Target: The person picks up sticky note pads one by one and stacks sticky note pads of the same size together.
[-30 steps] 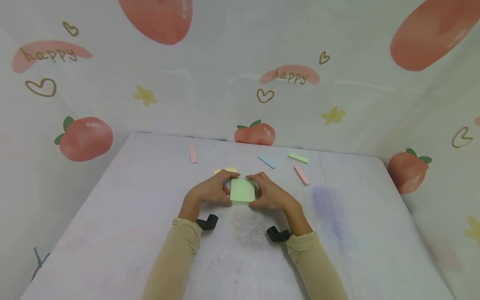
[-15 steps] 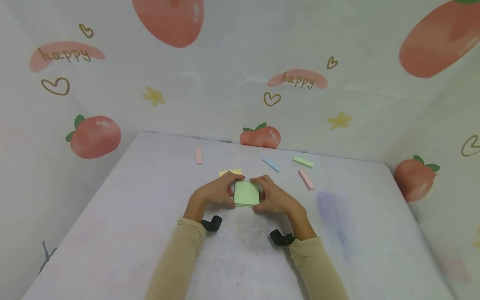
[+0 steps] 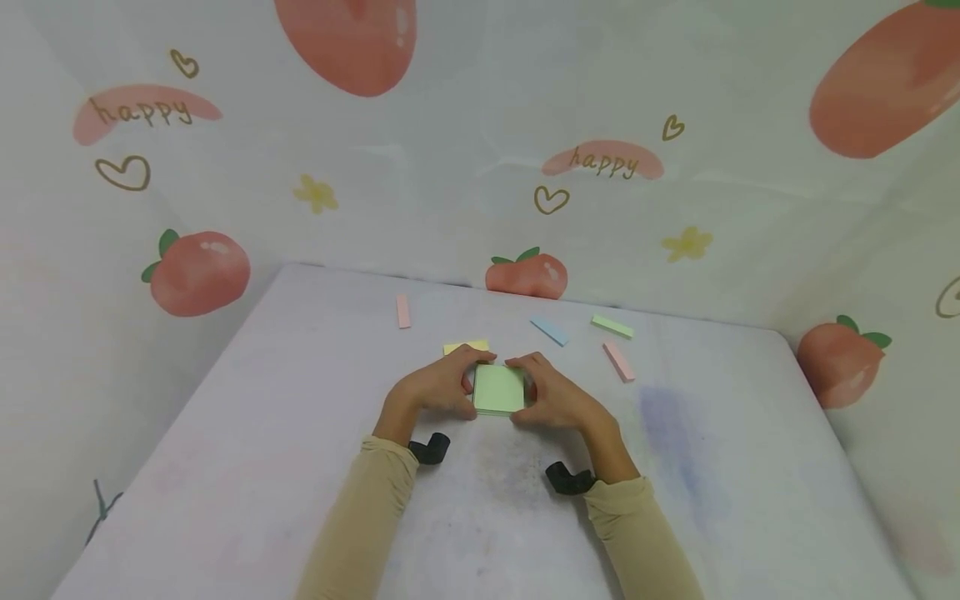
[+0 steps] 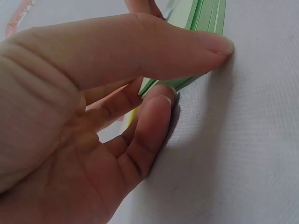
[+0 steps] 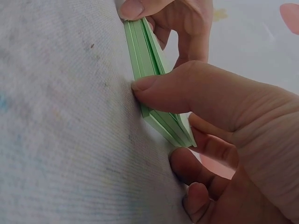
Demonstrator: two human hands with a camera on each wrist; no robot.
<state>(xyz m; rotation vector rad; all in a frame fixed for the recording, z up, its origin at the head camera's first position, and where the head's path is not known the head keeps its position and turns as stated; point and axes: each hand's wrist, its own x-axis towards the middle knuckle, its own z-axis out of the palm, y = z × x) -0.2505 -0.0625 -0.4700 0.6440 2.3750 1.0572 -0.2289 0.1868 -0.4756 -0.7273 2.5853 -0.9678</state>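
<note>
A stack of square green sticky note pads [image 3: 498, 389] lies on the table between both hands. From its left side my left hand [image 3: 442, 383] grips it, thumb at the near corner and fingers at the far one. Opposite, my right hand [image 3: 557, 395] holds the right side in the same way. In the right wrist view the layered green pads [image 5: 152, 58] show thin gaps between them, and the right thumb lies against their near edge. Behind the left hand a yellow pad [image 3: 465, 346] is partly hidden.
Toward the back of the table [image 3: 300, 375] lie narrow strips: a pink one [image 3: 403, 312] at left, and a blue one [image 3: 550, 330], a green one [image 3: 612, 326] and another pink one [image 3: 618, 362] at right. A printed cloth wall [image 3: 450, 150] rises behind.
The whole scene shifts slightly right and down in the head view as the camera moves. Both hands stay around the green stack, whose edges look a little more even.
</note>
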